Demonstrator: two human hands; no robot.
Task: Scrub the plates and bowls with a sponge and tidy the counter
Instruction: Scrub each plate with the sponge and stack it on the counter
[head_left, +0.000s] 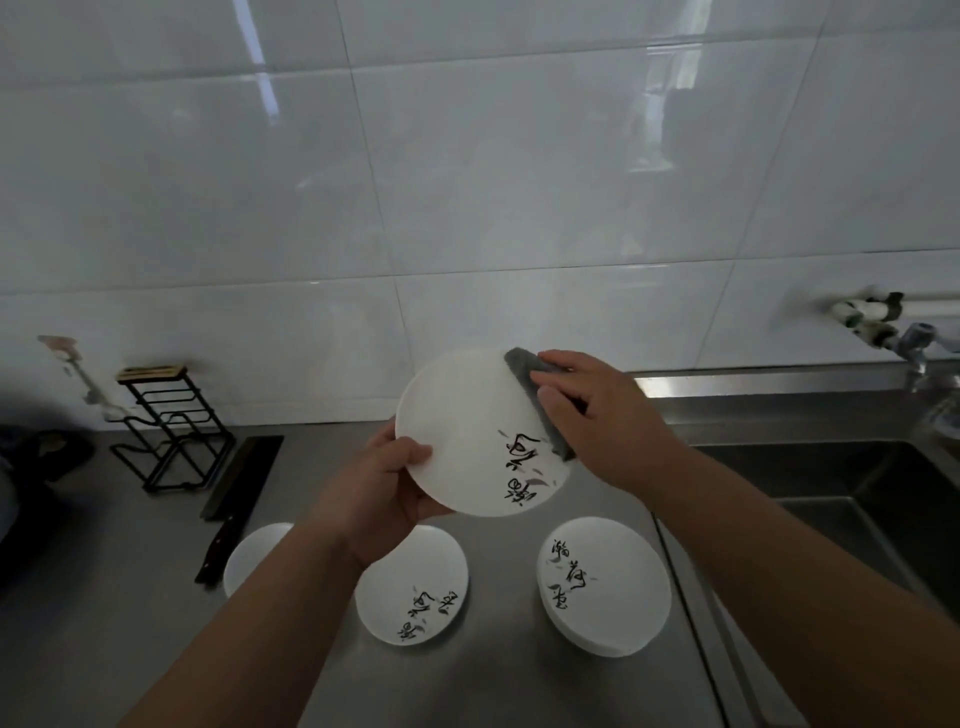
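I hold a white plate (462, 431) with black brush lettering tilted up above the steel counter (130, 597). My left hand (379, 493) grips its lower left rim, thumb on the face. My right hand (602, 415) holds a grey sponge (524, 371) against the plate's right side. On the counter below lie a lettered white plate (415, 592), a stack of white plates or bowls (608, 587) to the right, and another white dish (249, 556) partly hidden by my left forearm.
A black wire rack (166, 431) stands at the back left by the tiled wall. A dark cleaver (234, 499) lies beside it. The steel sink (841, 499) is on the right, with a wall tap (883, 327) above it.
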